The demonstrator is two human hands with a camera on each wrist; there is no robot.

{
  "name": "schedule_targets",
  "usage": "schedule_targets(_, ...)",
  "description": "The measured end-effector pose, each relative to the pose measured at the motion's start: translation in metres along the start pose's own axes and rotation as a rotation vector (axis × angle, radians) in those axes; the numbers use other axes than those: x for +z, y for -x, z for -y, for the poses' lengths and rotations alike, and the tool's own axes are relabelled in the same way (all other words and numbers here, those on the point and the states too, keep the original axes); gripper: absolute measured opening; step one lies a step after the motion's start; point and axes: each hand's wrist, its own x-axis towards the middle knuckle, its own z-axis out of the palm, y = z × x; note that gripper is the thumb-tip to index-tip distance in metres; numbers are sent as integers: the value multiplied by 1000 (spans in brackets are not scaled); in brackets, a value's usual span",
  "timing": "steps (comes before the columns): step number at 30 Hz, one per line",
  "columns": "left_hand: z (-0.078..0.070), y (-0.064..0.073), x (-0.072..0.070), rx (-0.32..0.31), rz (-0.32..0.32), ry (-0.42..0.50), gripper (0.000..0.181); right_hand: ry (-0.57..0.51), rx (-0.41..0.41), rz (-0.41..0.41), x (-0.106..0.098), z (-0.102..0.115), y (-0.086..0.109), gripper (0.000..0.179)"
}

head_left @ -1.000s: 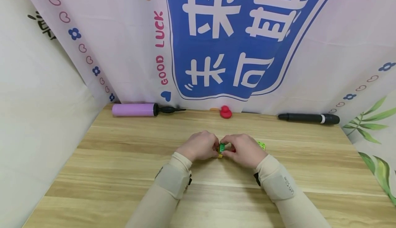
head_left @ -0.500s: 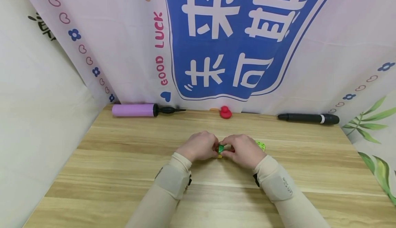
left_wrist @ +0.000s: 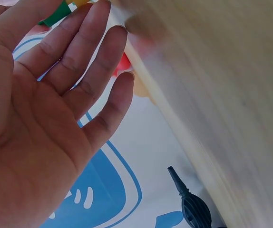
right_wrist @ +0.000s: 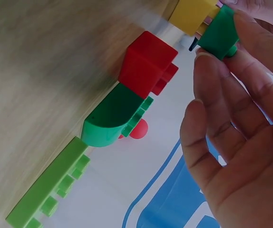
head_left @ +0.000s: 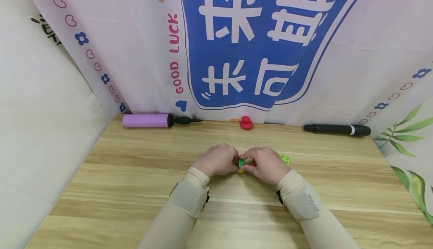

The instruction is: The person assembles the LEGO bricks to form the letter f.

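Note:
A green toy building brick point(head_left: 241, 162) sits between the fingertips of my right hand point(head_left: 267, 165), which pinches it from the right. Directly under it is a yellow brick point(right_wrist: 193, 15), and the right wrist view shows the two bricks' studded sides meeting. My left hand point(head_left: 218, 159) holds the yellow brick from the left; its fingertips reach the bricks at the top of the left wrist view, where the thumb tip is cut off. Near my right hand stand a red brick point(right_wrist: 146, 64), a curved green brick point(right_wrist: 112, 116) and a light green studded plate point(head_left: 285, 159).
Along the back edge of the wooden table point(head_left: 135, 189) lie a purple hand pump point(head_left: 147, 120), a small red duck point(head_left: 246, 122) and a black tube-shaped object point(head_left: 338, 129). A printed cloth point(head_left: 145, 53) hangs right behind them.
The green brick has shifted slightly left and down over the yellow one, the right hand moving with it. My left hand has stayed almost still.

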Motion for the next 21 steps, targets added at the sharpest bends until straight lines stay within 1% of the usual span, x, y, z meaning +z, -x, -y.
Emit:
schedule_targets(10, 3, 2, -3, -4, -3, 16, 8, 4, -10, -9, 1, 1, 0, 24)
schedule_targets(13, 6, 3, -4, 3, -7, 4, 8, 3, -10, -5, 1, 1, 0, 26)
schedule_targets(21, 10, 4, -8, -20, 9, -14, 7, 12, -2, -1, 1, 2, -1, 28)
